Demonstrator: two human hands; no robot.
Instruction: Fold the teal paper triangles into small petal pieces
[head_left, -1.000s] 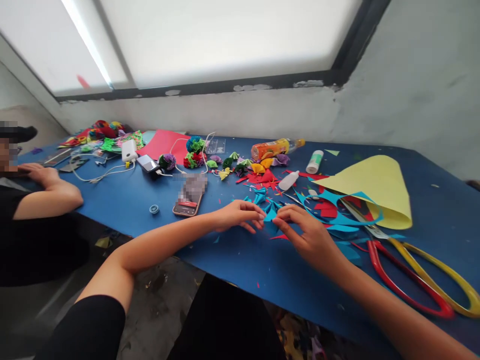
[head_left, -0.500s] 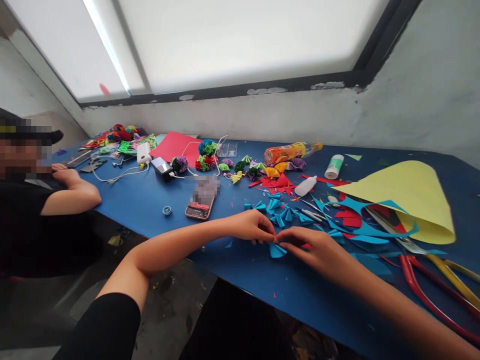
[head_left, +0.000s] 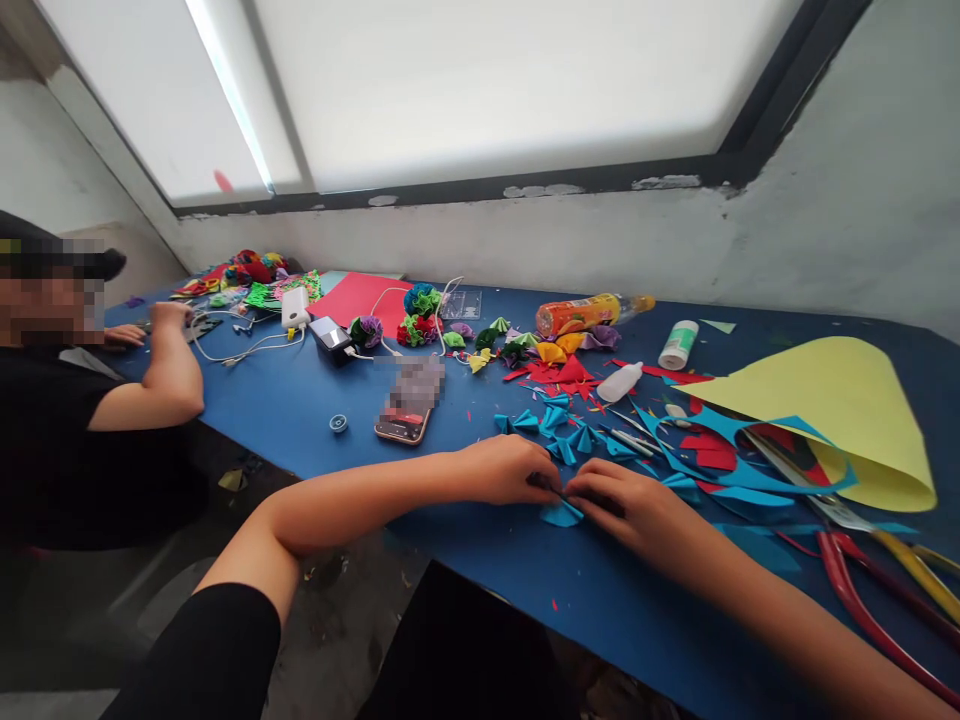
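Observation:
My left hand (head_left: 506,470) and my right hand (head_left: 637,510) meet fingertip to fingertip over a small folded blue paper fan (head_left: 561,514), pinching it against the blue table (head_left: 315,400). Just beyond my fingers lie several more folded blue fans (head_left: 555,425). Blue paper offcuts (head_left: 720,470) spread to the right of my right hand.
A curled yellow sheet (head_left: 840,400) and red- and yellow-handled scissors (head_left: 877,590) lie at the right. A phone (head_left: 405,400), glue bottles (head_left: 679,343), an orange bottle (head_left: 581,312), red paper scraps (head_left: 559,372) and paper flowers (head_left: 416,315) sit further back. Another person (head_left: 82,400) sits at the left.
Both my hands have drawn nearer the table's front edge with the blue paper piece and pressed it lower. The person at the left has raised a forearm.

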